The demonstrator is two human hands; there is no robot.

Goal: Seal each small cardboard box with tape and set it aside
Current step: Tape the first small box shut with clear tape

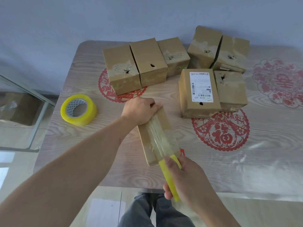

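Room: a pale blue wall behind, glossy floor tiles below, a glass panel (24,95) at the left.
Table (78,66): wood-grain top with red paper-cut decorations (220,130) under a clear cover.
Box in hand (157,135): a small cardboard box lying near the front edge of the table, its long side running away from the person, with clear tape along the top seam.
Left hand (139,110): grip curled over the far end of the box, holding it down.
Right hand (183,176): grip closed around a yellow tape roll (170,176) at the near end of the box; a strip of tape runs from the roll onto the box top.
Spare roll (78,109): a second yellow tape roll lying flat at the left of the table, well apart from the box.
Other boxes: three side by side at the back (147,63); four more at the right (216,68), one with a white shipping label (201,86).
Person: grey trousers (152,212) show below the table edge.
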